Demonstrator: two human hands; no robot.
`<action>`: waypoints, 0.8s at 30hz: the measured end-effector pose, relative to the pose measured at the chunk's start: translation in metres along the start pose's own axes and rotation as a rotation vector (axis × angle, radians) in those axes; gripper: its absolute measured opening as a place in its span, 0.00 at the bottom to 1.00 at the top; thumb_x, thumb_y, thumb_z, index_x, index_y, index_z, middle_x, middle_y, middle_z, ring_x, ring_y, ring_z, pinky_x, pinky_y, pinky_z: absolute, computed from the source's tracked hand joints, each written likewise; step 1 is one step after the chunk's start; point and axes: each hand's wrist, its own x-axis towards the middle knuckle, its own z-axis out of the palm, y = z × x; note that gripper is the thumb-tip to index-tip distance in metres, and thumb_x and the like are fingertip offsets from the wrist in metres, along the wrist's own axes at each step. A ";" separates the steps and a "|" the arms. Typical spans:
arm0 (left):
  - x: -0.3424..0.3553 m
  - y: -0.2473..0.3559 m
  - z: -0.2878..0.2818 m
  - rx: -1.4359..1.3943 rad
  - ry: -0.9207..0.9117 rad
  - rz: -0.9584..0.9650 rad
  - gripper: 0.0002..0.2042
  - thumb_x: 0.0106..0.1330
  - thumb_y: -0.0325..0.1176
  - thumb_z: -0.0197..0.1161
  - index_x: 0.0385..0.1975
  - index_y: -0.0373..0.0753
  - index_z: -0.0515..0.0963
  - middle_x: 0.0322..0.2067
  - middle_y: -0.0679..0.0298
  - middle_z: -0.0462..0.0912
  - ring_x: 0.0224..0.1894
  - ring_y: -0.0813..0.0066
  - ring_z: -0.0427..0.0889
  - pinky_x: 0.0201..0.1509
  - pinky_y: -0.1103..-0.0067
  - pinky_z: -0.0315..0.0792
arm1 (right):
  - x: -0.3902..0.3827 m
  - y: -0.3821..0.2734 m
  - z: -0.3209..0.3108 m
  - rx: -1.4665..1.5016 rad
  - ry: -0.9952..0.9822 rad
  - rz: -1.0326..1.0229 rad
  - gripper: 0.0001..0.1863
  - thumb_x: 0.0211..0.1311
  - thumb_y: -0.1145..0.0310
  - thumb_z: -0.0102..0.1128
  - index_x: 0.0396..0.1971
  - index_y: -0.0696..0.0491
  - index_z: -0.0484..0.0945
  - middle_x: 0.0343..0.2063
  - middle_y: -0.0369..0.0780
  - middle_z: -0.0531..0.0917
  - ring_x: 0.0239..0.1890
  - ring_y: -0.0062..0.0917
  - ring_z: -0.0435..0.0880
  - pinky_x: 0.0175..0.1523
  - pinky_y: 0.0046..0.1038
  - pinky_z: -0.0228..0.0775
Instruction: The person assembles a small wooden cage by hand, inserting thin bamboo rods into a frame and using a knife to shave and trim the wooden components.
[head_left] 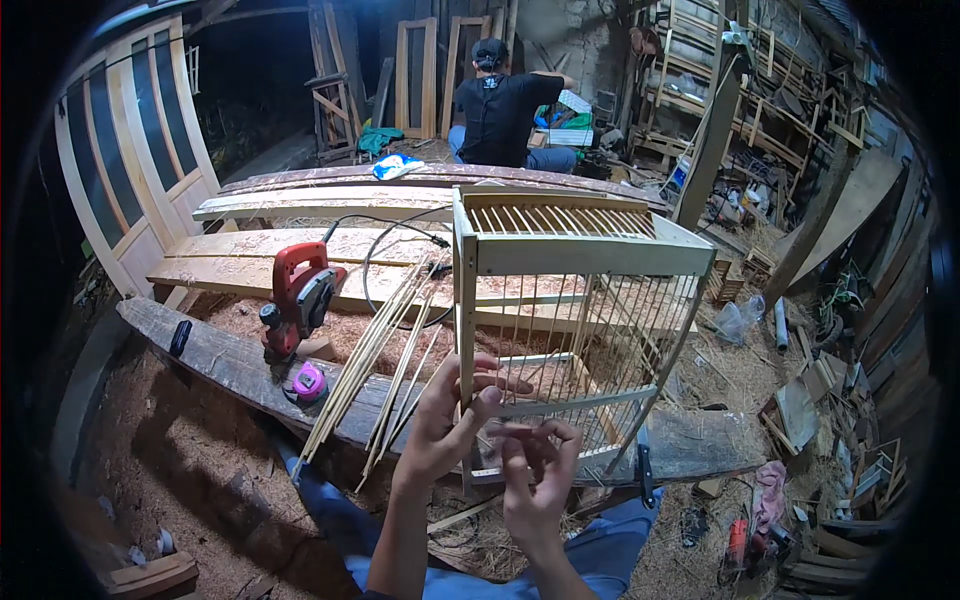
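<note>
A pale wooden cage with thin upright bars stands in front of me on the bench. My left hand is closed around its near left corner post, thumb toward me and fingers reaching behind the bars. Just below the cage's lower front rail is my right hand, its fingers curled and thumb pressed in. Whatever these fingers pinch is too small to make out. Left of the cage, a bundle of thin bamboo sticks lies slanting over the bench edge.
A red electric planer and a pink tape measure sit on the worn bench plank. A black-handled knife is at its right. Long boards lie behind. Farther off, a person sits facing away.
</note>
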 end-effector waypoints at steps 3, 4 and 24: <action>0.000 0.001 0.004 0.044 0.007 0.011 0.12 0.73 0.30 0.57 0.52 0.34 0.69 0.42 0.59 0.83 0.45 0.78 0.81 0.48 0.80 0.78 | 0.003 -0.019 -0.009 -0.179 0.098 -0.027 0.14 0.68 0.72 0.58 0.50 0.59 0.70 0.34 0.40 0.80 0.32 0.20 0.81 0.38 0.24 0.74; 0.000 0.003 0.005 0.047 0.027 0.054 0.12 0.73 0.29 0.57 0.52 0.33 0.70 0.43 0.59 0.82 0.44 0.78 0.81 0.48 0.80 0.77 | 0.010 -0.029 -0.007 -0.302 0.117 -0.153 0.14 0.69 0.71 0.58 0.51 0.58 0.71 0.32 0.39 0.80 0.29 0.19 0.80 0.35 0.23 0.74; -0.002 0.004 -0.007 0.072 -0.066 -0.060 0.17 0.73 0.33 0.57 0.57 0.32 0.75 0.48 0.63 0.69 0.54 0.76 0.73 0.56 0.78 0.71 | 0.059 -0.055 -0.007 -0.792 0.013 -0.586 0.21 0.63 0.75 0.61 0.57 0.48 0.79 0.26 0.39 0.82 0.22 0.23 0.81 0.25 0.28 0.70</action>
